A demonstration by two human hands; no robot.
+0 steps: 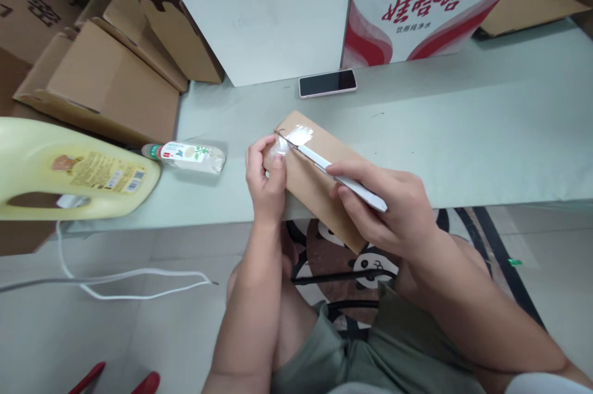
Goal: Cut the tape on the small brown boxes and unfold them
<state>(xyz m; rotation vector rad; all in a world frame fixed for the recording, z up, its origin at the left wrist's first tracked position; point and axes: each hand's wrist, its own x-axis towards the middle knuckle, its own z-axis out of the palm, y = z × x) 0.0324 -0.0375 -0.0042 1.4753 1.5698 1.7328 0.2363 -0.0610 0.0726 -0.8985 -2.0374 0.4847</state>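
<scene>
A small brown cardboard box lies tilted over the near edge of the pale table, sealed with clear tape at its far end. My left hand is closed on the box's left end, thumb and fingers pinching near the tape. My right hand grips a white utility knife, whose tip reaches the taped end of the box. The box's underside is hidden.
A phone lies face up behind the box. A small clear bottle lies on its side at left, beside a large yellow jug. Cardboard boxes, a white box and a red-and-white carton stand along the back. A white cable runs on the floor.
</scene>
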